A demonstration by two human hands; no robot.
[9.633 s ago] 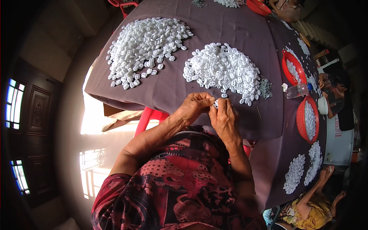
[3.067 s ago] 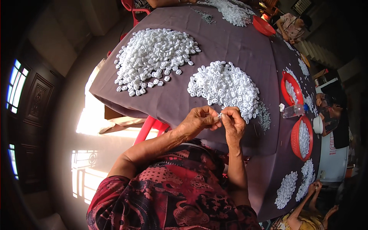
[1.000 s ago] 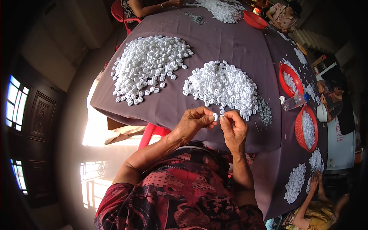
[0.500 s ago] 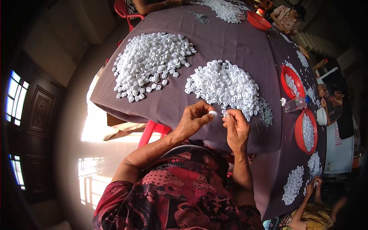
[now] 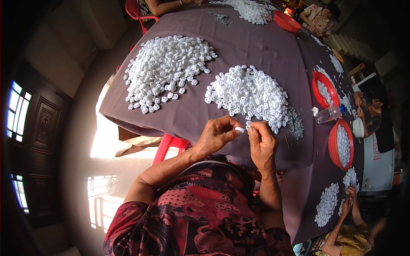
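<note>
My left hand (image 5: 215, 135) and my right hand (image 5: 261, 143) meet over the near edge of the table, fingertips pinched together on one small white plastic piece (image 5: 240, 129). Just beyond them lies a heap of the same white pieces (image 5: 247, 94) on the purple tablecloth (image 5: 252, 40). A second, wider heap of white pieces (image 5: 164, 68) lies to the left of it. A thin pile of small grey pins (image 5: 294, 123) sits at the right edge of the near heap.
Two red baskets (image 5: 326, 87) (image 5: 341, 145) with white pieces and a clear plastic bottle (image 5: 328, 114) stand at the right. More white heaps and a red bowl (image 5: 287, 20) lie at the far end. Other people sit around the table; a red stool (image 5: 168, 145) stands below its edge.
My hands have stayed together at the table's near edge, working a white piece between the fingertips. The view has shifted slightly; the heaps have not moved.
</note>
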